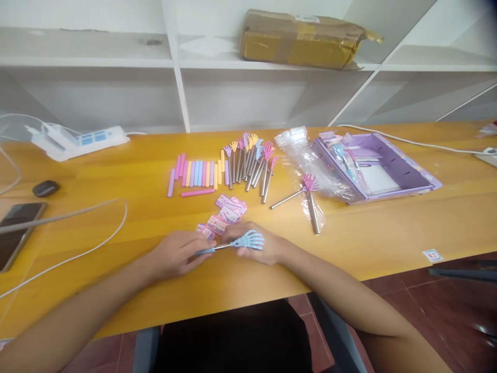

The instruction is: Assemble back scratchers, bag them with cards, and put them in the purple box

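Both our hands were closed on one scratcher [236,243], held level just above the table [388,228] edge: the left hand [176,254] pinched its blue grip end, the right hand [258,248] cupped under its pale blue claw head, with a short steel shaft showing between. We judged the work partly done. Beyond the hands lay a row of loose pastel sleeves [198,173] and, beside it, a bunch of scratchers [250,160] with bare shafts, so plenty seemed left. Just past our fingers sat small pink labels [223,215]. Right of them, two pink scratchers [306,194] rested by a plastic bag [306,155] and a purple box [388,173].
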